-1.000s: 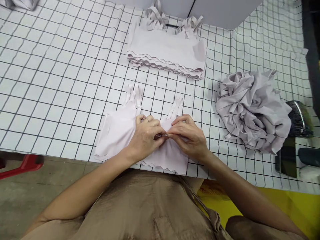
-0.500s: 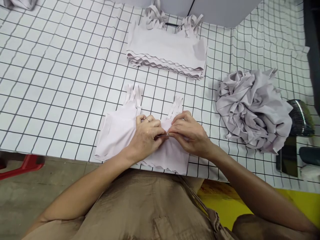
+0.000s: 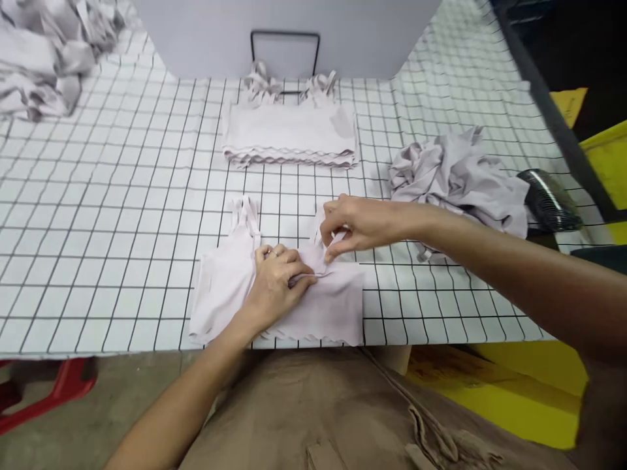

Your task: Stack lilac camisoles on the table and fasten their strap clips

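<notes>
A small stack of pale lilac strap tops [image 3: 220, 287] lies flat at the near edge of the grid-patterned table [image 3: 122, 196]. My left hand [image 3: 277, 277] rests closed on its middle and pinches a thin metal pin or needle against the cloth. My right hand [image 3: 353, 225] hovers just above the right strap, its fingers pinched on the fabric there. A ring shows on my left hand.
A neat pile of folded tops [image 3: 289, 134] sits at the back by a grey panel [image 3: 289, 32]. A crumpled heap of the same fabric [image 3: 455, 179] lies at the right, another heap [image 3: 44, 59] at far left. A dark ribbed object [image 3: 548, 199] lies at the right edge.
My right hand has left the left hand and moved up and right to the right strap. The camera has tilted up, showing more of the table's back.
</notes>
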Available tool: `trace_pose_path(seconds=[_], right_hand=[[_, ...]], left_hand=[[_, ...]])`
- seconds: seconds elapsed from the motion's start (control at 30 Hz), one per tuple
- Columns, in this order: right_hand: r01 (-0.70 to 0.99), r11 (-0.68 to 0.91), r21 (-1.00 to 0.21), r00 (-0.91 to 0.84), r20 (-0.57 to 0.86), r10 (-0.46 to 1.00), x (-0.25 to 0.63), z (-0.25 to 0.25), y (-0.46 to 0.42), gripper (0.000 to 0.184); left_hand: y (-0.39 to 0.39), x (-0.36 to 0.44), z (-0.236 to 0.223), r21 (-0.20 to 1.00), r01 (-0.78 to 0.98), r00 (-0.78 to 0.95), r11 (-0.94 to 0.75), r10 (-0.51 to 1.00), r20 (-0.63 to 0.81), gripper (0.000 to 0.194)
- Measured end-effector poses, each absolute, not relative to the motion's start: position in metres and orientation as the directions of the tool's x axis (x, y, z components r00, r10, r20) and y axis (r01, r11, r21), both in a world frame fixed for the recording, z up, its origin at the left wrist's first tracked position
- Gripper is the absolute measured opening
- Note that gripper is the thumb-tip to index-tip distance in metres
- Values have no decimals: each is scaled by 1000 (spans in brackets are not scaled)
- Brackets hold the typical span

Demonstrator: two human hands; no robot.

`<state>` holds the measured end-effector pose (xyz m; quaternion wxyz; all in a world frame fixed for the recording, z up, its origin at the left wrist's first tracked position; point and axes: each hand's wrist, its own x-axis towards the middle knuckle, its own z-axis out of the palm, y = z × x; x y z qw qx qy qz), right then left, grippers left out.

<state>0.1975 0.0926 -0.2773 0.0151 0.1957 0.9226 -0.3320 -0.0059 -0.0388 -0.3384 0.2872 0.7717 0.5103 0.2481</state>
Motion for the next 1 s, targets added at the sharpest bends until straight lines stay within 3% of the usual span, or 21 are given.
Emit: trace_pose_path(seconds=[0.17,0.37,0.47,0.53,0.6,0.73,0.83,0.9,1.0], right_hand=[[567,639,-519,-804,-184,565,196,-258,127,46],[668,549,-503,-712,-218,667,193,-274,137,27],[659,562,-500,-668,-46,743,200,-287,109,14],[687,560,-464,-543,184,819,197,-296,65,29],[723,554,-413,-479,279,832,188,-307,6,44],[710,639,-296,-630,141,764,183,-332,-93,85],[808,524,-269,-542,11,840,211,-344,-114,98],[821,488,-295,-512,-5,859,244,-342,-107,94],[847,379,-373,-334,180,925,300,-330,-76,64]], left_hand=[[-40,-6,-338,687,659,343,-306,935,89,5],[-34,-7,-343,649,692,368,-316,928,60,8],[-39,-11,-338,603,708,326,-368,928,183,18],[-50,-16,-333,536,727,266,-429,896,357,37],[-67,-24,-329,458,752,273,-475,855,441,52],[-98,-49,-338,300,836,403,-460,885,234,72],[-105,-73,-352,209,916,315,-341,937,147,80],[-102,-86,-356,254,909,281,-331,935,214,77],[-96,-96,-351,389,878,188,-279,948,256,70]])
